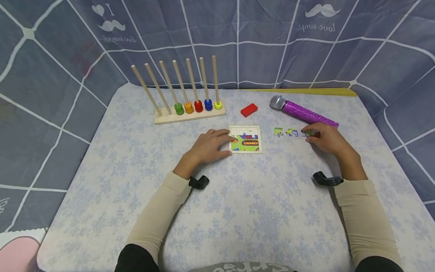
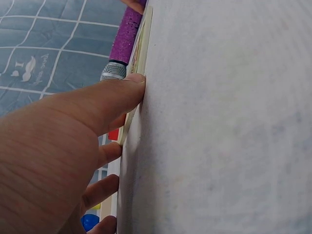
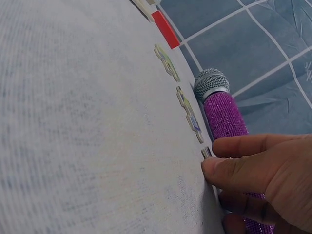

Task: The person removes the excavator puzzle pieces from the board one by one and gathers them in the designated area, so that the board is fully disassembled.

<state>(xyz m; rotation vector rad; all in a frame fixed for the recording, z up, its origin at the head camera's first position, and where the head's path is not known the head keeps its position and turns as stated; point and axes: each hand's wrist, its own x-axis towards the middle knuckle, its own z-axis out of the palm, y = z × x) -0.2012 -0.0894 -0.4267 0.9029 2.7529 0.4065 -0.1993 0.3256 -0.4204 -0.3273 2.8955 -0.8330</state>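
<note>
A jigsaw puzzle tray with a pale wooden rim lies mid-table, partly filled with a picture of a vehicle on green. My left hand rests at its left side, fingers and thumb spread loosely against the rim; in the left wrist view the thumb touches the edge. To the right, two loose puzzle pieces lie in a row. At the row's right end, my right hand pinches a third puzzle piece between thumb and fingers, at the table surface. Fingertips hide much of that piece in the right wrist view.
A purple glittery microphone lies just behind the pieces and right hand. A red block sits behind the tray. At the back left stands a wooden peg stand with coloured beads. Grid-patterned fabric hangs behind the table.
</note>
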